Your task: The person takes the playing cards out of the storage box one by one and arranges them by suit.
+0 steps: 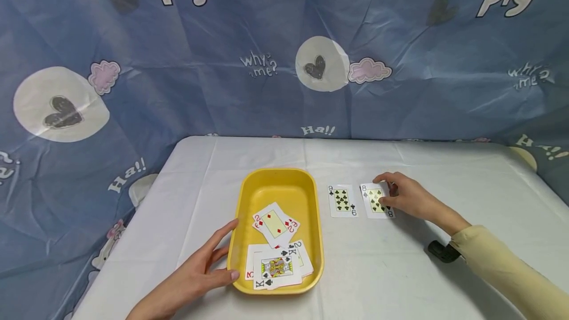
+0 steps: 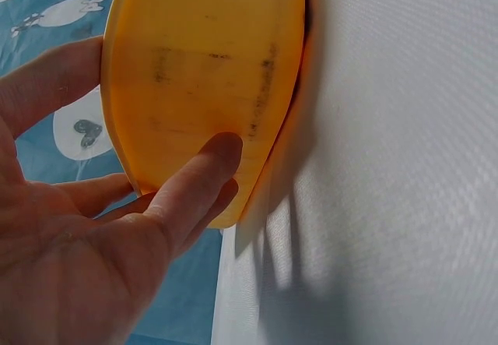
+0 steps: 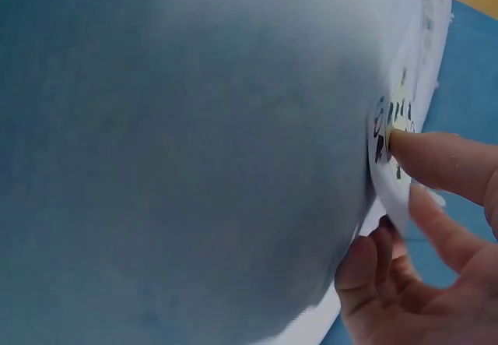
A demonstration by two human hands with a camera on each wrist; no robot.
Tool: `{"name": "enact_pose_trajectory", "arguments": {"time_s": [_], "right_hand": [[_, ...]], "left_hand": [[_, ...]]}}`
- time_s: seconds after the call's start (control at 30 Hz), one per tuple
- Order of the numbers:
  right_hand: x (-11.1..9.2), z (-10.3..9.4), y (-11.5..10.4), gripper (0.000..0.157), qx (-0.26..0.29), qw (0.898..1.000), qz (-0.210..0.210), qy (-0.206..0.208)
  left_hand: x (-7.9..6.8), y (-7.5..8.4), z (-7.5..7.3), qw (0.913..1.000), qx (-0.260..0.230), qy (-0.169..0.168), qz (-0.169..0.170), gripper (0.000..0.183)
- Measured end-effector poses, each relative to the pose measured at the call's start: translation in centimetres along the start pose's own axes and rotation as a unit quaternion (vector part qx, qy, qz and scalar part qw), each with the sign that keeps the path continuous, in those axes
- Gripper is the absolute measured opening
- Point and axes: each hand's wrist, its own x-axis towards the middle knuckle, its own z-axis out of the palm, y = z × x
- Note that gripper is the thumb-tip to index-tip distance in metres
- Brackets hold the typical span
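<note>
My left hand (image 1: 195, 273) is at the left side of a yellow tray (image 1: 280, 189). In the left wrist view its thumb lies on the tray's outer wall (image 2: 202, 72), with other fingers at the rim. My right hand (image 1: 411, 197) pinches the eight of spades (image 1: 372, 205), with the thumb on its face and the index finger at its far edge. The right wrist view shows the playing card (image 3: 394, 193) edge-on, with the thumb against it. To its left lies the nine of clubs (image 1: 342, 201), face up on the table.
Inside the tray's near half lies a pile with the king of spades (image 1: 276, 269) on top. Red-suited cards (image 1: 274, 223) overlap farther back. The white-covered table (image 1: 378, 270) meets a blue patterned cloth (image 1: 266, 107) behind. A dark band (image 1: 443, 251) shows by the right sleeve.
</note>
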Motion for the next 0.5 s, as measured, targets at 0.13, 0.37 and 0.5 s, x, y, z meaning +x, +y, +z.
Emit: {"name": "enact_pose_trajectory", "arguments": {"time_s": [0.13,0.37,0.5], "right_hand": [[0.0,0.1,0.1,0.044,-0.014,1.000,0.006,0.003],[0.2,-0.5,-0.5,0.036,0.026,0.997,-0.020,0.067],[0.7,-0.5,-1.6,0.030,0.059,0.992,-0.040,0.102]], "left_hand": [[-0.1,-0.1,0.0,1.0000,-0.006,-0.005,0.004,0.087],[0.0,-0.1,0.0,0.9999,-0.012,-0.004,0.005,0.088],[0.0,0.0,0.0,1.0000,-0.008,-0.001,0.004,0.088]]}}
